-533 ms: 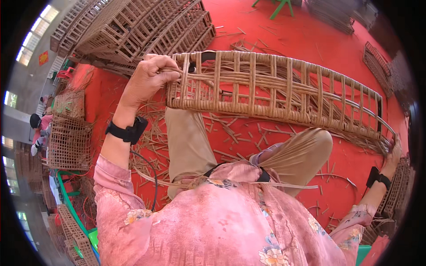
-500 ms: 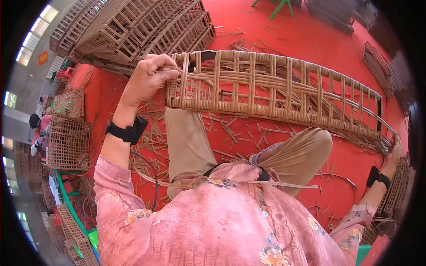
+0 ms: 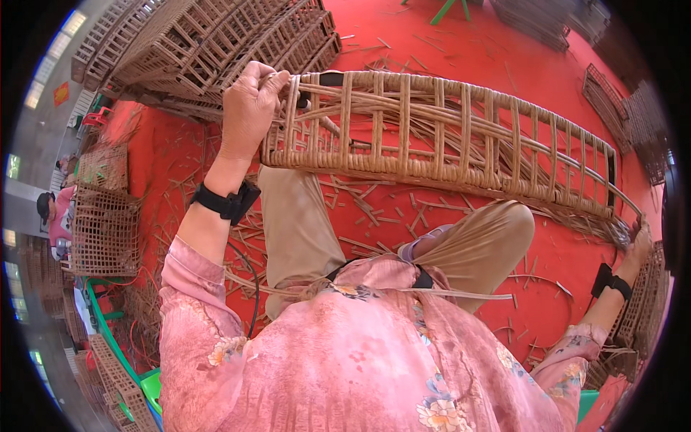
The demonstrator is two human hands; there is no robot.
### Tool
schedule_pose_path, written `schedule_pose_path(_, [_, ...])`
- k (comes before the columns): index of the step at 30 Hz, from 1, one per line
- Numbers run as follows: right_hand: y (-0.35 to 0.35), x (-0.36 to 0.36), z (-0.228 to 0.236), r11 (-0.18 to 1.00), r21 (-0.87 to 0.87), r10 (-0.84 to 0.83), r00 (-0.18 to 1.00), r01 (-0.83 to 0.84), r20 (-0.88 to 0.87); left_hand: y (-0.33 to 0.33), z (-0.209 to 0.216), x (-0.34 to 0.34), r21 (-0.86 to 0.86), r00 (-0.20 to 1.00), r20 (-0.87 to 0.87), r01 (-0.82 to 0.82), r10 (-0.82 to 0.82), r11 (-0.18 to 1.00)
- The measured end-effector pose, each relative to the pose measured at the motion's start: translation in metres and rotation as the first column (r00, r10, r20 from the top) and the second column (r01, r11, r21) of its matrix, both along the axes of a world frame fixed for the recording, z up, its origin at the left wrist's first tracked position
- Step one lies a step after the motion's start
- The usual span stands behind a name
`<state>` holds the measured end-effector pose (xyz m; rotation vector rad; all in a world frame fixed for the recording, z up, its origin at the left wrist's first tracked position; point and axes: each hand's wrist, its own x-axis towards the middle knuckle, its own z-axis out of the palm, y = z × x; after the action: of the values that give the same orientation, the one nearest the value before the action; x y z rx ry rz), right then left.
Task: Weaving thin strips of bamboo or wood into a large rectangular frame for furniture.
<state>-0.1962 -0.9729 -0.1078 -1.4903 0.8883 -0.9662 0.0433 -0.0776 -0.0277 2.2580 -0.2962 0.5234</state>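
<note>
A long, brown woven rattan basket panel [image 3: 432, 169] with wrapped rims and upright bars stretches across in front of me above my knees, sloping down to the right. My left hand [image 3: 252, 108] is closed at its upper left corner, pinching the end of a thin rattan strand. That rattan strand [image 3: 536, 146] runs lengthwise between the uprights and bends out past the right end. There my right hand [image 3: 638, 247] is closed around it, low beside the panel's right corner; its fingers are partly hidden near the picture's edge.
Behind the panel lies a bundle of loose rattan strands [image 3: 461, 119]. Cut scraps [image 3: 367, 205] litter the red floor [image 3: 403, 36]. Stacked woven baskets [image 3: 209, 50] stand at the far left, more baskets [image 3: 108, 230] at the left. A person in pink [image 3: 61, 216] is beyond them.
My left hand has moved up from the middle of the panel's left end to its upper corner, lifting the strand there. The panel has shifted slightly left. My right hand stays nearly in place.
</note>
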Motion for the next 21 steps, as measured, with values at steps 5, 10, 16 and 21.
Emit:
schedule_pose_path(5, [0.033,0.012,-0.007,1.000,-0.003,0.014,0.999,-0.014,0.047,0.000,0.001,0.004,-0.081,0.998,-0.009,-0.059,0.058,0.995])
schedule_pose_path(10, [0.031,0.009,-0.002,0.999,0.027,0.016,0.996,-0.018,0.086,-0.023,0.020,-0.011,0.375,0.642,0.765,-0.375,-0.054,0.848])
schedule_pose_path(16, [0.026,0.011,-0.009,0.999,0.037,0.005,0.997,-0.008,0.078,-0.059,0.003,-0.036,0.471,0.812,0.357,0.270,-0.462,0.840])
schedule_pose_path(21, [0.031,0.009,-0.009,0.996,-0.007,0.087,0.990,-0.087,0.108,-0.073,0.000,-0.047,0.421,0.901,0.235,0.244,-0.365,0.874])
